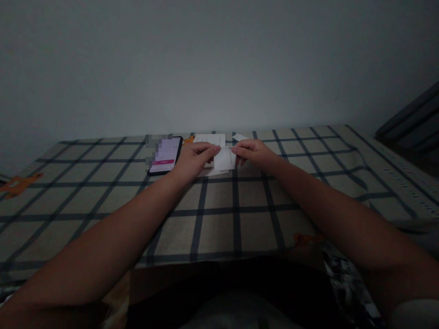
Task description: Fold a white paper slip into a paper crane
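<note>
Between my two hands a small white paper (225,159) is held above the table. My left hand (198,157) pinches its left edge with thumb and fingers. The right edge is gripped by my right hand (252,151), thumb on top. Behind and beneath it lie more white papers: a larger printed sheet (214,138) at the back, and a small piece (239,136) just beyond my right hand. A phone (168,156) with a lit screen lies left of my left hand, partly blurred by blocks.
A checked tablecloth (219,228) covers the table, with orange patterns at the left and front edge. A plain wall (219,68) rises behind the table. Something dark and slatted (411,112) stands at the right. My legs are below the near edge.
</note>
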A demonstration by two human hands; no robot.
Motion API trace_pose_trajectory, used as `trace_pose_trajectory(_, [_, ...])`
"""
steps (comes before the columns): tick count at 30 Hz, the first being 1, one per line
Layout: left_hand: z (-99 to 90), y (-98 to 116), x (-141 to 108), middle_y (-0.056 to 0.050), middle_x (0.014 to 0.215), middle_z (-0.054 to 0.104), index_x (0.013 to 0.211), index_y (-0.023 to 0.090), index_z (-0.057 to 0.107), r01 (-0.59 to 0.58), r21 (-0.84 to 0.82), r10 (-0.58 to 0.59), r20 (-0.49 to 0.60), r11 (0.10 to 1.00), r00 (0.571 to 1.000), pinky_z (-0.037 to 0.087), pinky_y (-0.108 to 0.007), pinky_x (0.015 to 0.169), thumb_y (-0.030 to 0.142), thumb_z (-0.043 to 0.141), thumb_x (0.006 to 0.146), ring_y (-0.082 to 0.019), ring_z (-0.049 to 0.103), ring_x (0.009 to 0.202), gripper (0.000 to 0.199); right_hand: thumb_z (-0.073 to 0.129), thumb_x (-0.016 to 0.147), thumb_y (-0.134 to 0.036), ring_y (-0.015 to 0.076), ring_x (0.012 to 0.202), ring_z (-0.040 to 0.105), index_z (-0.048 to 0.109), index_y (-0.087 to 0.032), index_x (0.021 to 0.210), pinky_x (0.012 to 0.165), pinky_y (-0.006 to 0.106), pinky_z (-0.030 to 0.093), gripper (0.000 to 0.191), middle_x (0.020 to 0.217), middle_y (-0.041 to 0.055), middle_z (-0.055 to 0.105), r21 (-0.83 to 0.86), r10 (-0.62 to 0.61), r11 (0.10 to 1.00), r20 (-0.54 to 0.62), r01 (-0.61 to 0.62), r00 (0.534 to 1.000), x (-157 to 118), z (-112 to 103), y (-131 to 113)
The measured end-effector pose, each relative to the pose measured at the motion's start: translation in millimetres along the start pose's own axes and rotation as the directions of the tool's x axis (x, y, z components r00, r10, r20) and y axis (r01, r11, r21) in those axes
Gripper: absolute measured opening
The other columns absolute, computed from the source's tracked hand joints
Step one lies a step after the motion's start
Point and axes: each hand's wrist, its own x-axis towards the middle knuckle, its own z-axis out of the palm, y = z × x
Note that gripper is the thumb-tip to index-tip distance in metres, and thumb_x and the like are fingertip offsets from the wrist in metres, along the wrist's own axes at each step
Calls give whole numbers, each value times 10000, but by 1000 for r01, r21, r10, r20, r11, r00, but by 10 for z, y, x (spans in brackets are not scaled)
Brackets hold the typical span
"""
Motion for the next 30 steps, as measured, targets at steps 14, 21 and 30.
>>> trace_pose_trajectory(14, [17,-46,-6,18,587,595,666,164,704,110,-65,-103,98,992,990,393,-236,546,375,737,713,-103,517,553,219,635,902,-475,131,643,582,638,-159,698,629,266,428,376,658,17,636,-133,-97,986,18,99,995,-49,7,-102])
trace_pose_trajectory(21, [34,-4,-29,9,566,606,736,158,786,82,-11,-81,23,997,996,364,-239,516,419,775,739,-104,487,539,261,602,928,-543,142,656,577,638,-166,776,640,276,436,408,675,14,622,-97,-70,993,-7,69,998,-19,6,-49])
trace_pose_trajectory(30, [3,-8,-3,3,527,590,665,174,769,66,26,-66,-26,997,998,369,-253,528,403,753,723,-119,495,544,237,644,888,-493,138,672,540,605,-175,724,636,278,402,361,670,4,587,-126,-64,990,-10,63,998,-7,25,-39])
